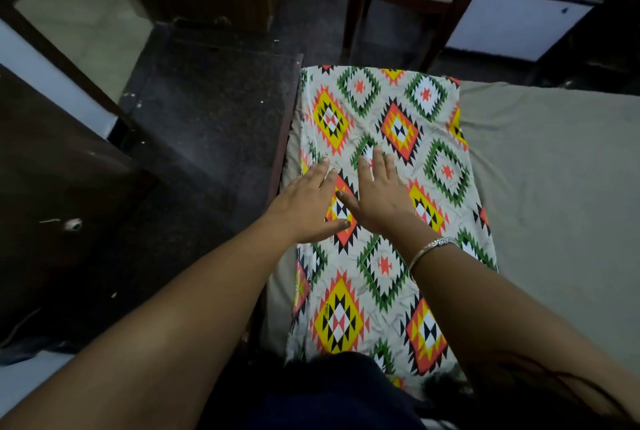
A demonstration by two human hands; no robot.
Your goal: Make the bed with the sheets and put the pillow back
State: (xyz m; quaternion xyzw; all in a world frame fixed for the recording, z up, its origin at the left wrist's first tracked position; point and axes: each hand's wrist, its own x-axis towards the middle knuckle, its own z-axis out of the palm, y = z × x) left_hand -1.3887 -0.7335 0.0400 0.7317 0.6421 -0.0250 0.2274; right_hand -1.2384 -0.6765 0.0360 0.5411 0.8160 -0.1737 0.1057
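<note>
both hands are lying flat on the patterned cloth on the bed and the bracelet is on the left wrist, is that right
Not quite. The bracelet is on the right wrist, not the left, as the head view shows. The rest holds: the left hand and the right hand both lie flat on the patterned cloth on the bed.

A bed (571,152) covered in a plain grey-beige sheet (554,249) fills the right of the view. A folded patterned cloth (391,111), printed with orange, yellow, green and black diamonds, lies flat on the sheet and runs lengthwise along the bed's left edge. The sheet shows slight creases beside it.
</note>
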